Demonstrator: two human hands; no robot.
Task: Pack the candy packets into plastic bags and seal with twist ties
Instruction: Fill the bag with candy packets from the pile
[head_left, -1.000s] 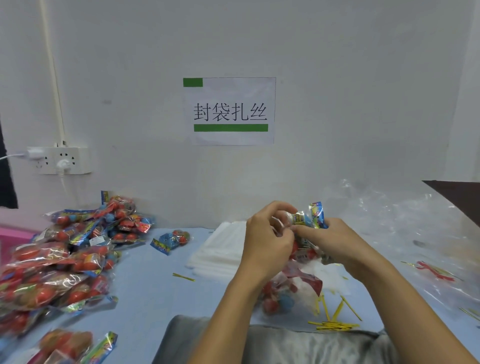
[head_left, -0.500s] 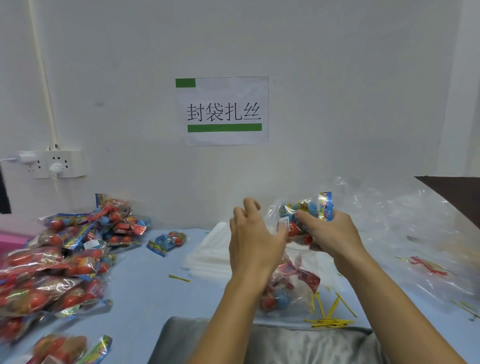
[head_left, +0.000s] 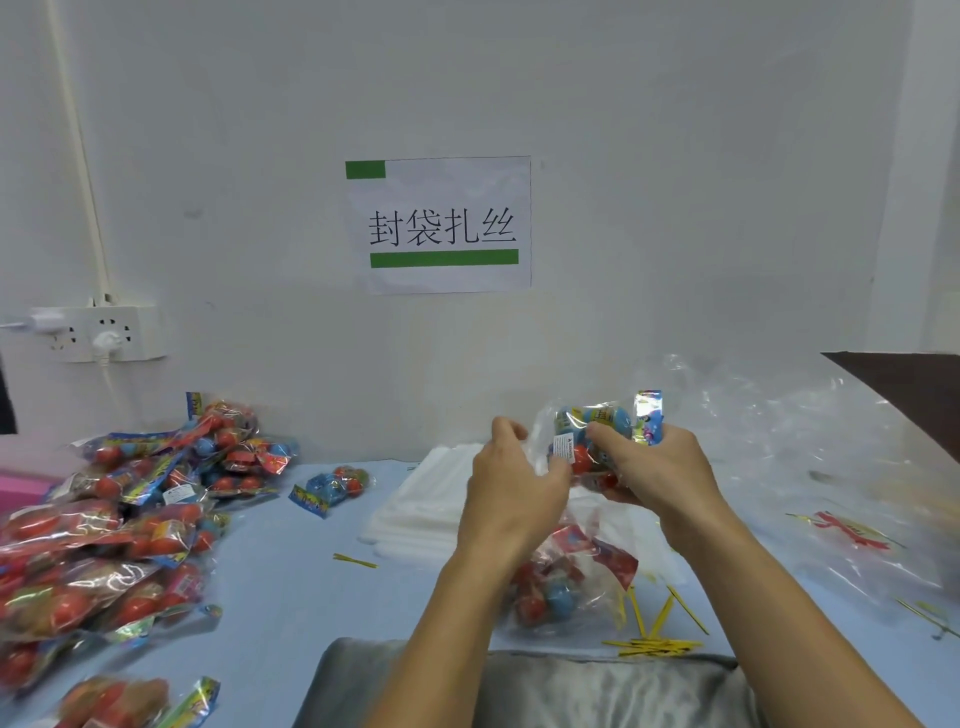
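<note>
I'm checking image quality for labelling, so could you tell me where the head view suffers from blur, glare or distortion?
Head view: lighting is soft and even, with the wall sign sharp. The pile of candy packets smears toward the left edge. Glare streaks the clear plastic bags at right. Wide-angle bending curves the wall cable duct. The right hand and its candy packet are only slightly soft.

Small packing workstation, workshop-like. Printed station sign (head_left: 439, 225) with green bars taped on bare white wall. Power strip (head_left: 98, 332) mounted on wall. Blue worktable (head_left: 291, 561) carries heap of candy packets (head_left: 119, 519), stack of clear bags (head_left: 421, 509), loose yellow twist ties (head_left: 652, 644).
</note>
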